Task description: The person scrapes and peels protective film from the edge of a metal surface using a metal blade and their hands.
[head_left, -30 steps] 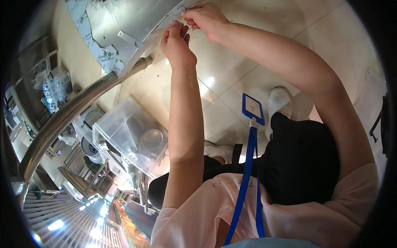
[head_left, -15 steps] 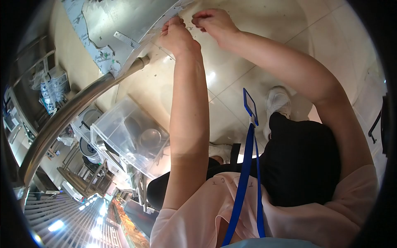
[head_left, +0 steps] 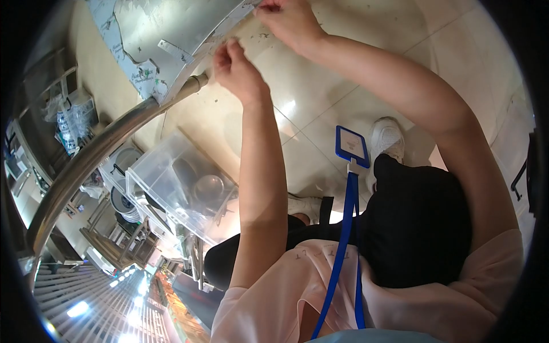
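A metal panel point(head_left: 166, 26) with pale protective film point(head_left: 147, 77) partly torn off it stands at the upper left. Ragged film strips cling to its surface and along its near edge. My right hand point(head_left: 290, 24) is at the top of the view, its fingers pinched at the far end of that edge; what they hold, if anything, is hidden. Just off the edge, nearer to me, is my left hand point(head_left: 239, 74). Its fingers are curled together and a little blurred, and I cannot make out anything in them.
A curved metal tube point(head_left: 108, 137) runs beneath the panel. On the left stands a clear plastic bin point(head_left: 183, 183) with bowl-like items inside. Small scraps point(head_left: 264, 35) lie on the tiled floor point(head_left: 320, 97). A badge point(head_left: 351, 146) hangs from my blue lanyard.
My left hand has come back from the panel's edge, towards me. My right hand has moved up and left to the edge. The badge has swung round to face the camera.
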Motion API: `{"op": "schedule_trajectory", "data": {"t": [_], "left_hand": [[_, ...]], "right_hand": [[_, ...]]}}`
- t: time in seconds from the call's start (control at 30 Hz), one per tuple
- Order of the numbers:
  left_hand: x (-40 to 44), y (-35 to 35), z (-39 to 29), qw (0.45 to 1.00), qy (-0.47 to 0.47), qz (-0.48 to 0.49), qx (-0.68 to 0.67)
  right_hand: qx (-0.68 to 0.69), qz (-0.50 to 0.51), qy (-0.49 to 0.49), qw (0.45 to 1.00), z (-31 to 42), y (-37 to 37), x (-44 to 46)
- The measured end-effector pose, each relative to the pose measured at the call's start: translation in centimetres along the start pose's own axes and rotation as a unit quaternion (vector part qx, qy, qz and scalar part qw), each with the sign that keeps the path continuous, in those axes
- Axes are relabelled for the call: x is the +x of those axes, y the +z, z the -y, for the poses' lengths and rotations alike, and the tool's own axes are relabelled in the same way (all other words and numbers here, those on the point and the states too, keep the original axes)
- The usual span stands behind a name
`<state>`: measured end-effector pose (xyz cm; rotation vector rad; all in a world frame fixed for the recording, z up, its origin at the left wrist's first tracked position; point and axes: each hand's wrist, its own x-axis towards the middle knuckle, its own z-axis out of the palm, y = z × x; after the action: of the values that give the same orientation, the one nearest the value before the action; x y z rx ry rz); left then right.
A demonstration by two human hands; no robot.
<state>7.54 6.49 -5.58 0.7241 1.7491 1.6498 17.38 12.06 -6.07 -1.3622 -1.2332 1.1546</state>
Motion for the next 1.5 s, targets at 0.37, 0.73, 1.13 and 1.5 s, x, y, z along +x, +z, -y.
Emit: {"op": "schedule_trajectory", "data": {"t": [0.37, 0.73, 1.13, 1.5], "left_hand": [[0.1, 3.6, -1.9, 0.952, 0.154, -0.027, 0.263], [-1.2, -0.5, -1.0, 0.941, 0.201, 0.006, 0.271], [-1.9, -3.6, -0.6, 0.975, 0.072, 0.044, 0.204], [-1.6, -3.8, 0.0, 0.902, 0.204, 0.115, 0.362]], "right_hand": [[-0.016, -0.028, -0.050, 0.998, -2.3, 1.1, -1.1], [0.405, 0.143, 0.396, 0.812, 0.9, 1.7, -0.1], [0.538, 0.151, 0.428, 0.711, -0.5, 3.2, -0.4], [0.539, 0.059, 0.454, 0.707, 0.3, 4.3, 0.0]]}}
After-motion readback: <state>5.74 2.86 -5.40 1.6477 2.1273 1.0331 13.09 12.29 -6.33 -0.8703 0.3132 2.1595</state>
